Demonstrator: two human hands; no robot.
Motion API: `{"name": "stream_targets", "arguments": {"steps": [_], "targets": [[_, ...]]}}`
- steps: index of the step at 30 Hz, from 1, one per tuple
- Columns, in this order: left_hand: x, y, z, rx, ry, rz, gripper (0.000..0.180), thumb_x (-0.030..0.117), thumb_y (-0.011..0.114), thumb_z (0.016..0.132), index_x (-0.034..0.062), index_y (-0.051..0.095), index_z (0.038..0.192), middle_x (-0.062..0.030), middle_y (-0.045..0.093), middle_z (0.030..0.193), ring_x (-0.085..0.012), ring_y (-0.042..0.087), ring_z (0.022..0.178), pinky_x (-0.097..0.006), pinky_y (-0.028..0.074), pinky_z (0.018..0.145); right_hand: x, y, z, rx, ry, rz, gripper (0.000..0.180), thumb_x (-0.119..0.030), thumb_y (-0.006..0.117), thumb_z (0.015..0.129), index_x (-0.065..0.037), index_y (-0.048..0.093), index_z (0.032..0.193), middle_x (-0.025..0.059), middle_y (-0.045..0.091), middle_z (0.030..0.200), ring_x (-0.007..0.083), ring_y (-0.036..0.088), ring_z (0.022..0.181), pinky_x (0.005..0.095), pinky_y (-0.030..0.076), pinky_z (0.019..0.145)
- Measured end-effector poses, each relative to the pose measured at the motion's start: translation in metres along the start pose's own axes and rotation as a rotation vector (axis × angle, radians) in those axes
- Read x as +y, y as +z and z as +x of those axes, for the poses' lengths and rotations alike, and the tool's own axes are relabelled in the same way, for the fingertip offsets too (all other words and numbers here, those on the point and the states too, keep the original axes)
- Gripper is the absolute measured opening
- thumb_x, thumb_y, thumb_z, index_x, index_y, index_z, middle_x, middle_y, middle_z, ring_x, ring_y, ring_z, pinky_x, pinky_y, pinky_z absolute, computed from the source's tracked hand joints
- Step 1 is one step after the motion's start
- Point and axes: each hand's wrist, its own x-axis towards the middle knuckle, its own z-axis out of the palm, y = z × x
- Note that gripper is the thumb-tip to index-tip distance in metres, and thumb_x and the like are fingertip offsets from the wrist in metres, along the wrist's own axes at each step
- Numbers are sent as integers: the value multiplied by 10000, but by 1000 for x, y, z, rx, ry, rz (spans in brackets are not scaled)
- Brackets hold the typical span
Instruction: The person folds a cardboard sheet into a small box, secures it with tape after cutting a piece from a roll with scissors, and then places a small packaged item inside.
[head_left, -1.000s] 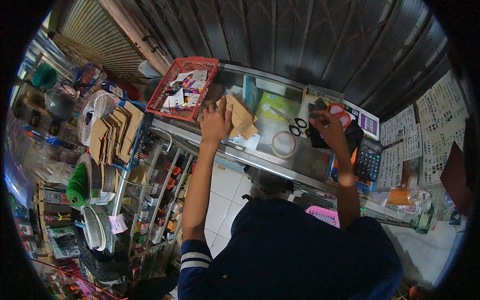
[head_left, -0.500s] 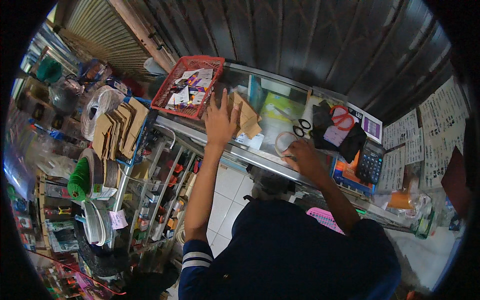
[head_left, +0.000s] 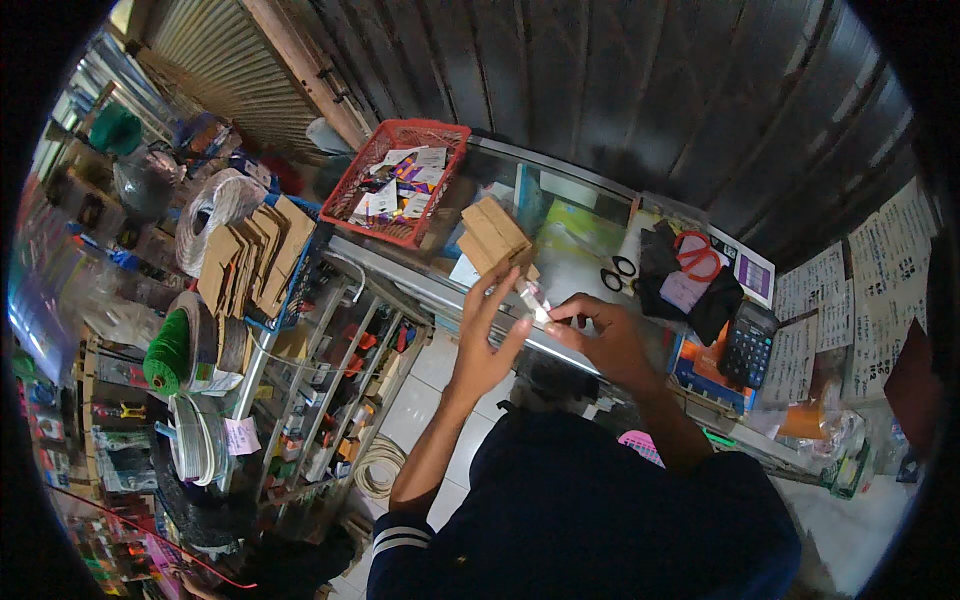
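A red basket of small printed packets is seen at the left of the glass counter, with brown cardboard pieces beside it. A small clear strip is held above the counter's front edge, touched by the spread fingers of the left hand and pinched by the right hand. Pale printed sheets are posted at the far right.

Single view only: head-worn fisheye, left of pair, looks steeply down and forward over wearer's dark-sleeved torso. Black circular rim, straight edges bow near it. Hands close, mid-frame: left hand and right hand raised above glass counter. Red basket beyond them, upper centre. Calculator right of centre. Shelving and green twine spool far down at left. Corrugated wall across top. No second view to overlap.
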Motion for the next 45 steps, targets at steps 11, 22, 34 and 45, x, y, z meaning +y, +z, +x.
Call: {"name": "stream_targets", "arguments": {"steps": [11,22,34,45], "targets": [[13,-6,-31,203,-9,-71,404,75,727,866,53,686,1267,-180,586,1400,-320,567,1286,-411,433,1062,-12,29,-7,-83,-29,146,217,-101,793,868,-10,711,1047,101,695,967,157,658,926,302,497,854],[21,4,-40,304,-299,-473,199,30,698,928,1,738,1121,-178,633,1332,-258,577,1261,-387,430,1083,-9,29,-13,-118,-113,125,215,-80,801,854,-21,721,1045,124,696,979,185,667,906,304,508,808],[3,20,-58,318,-403,-394,93,38,662,958,-29,702,1009,-165,718,1167,-207,653,1113,-336,470,1010,3,29,-24,-175,1,85,227,-133,807,854,-12,738,1033,89,714,926,147,651,827,288,487,742],[-4,22,-97,207,-535,-115,174,135,623,1003,-29,630,947,-150,746,899,-205,718,848,-344,537,771,47,46,-43,-456,290,319,209,-203,783,907,-23,705,979,14,692,865,54,590,764,251,472,675]]}}
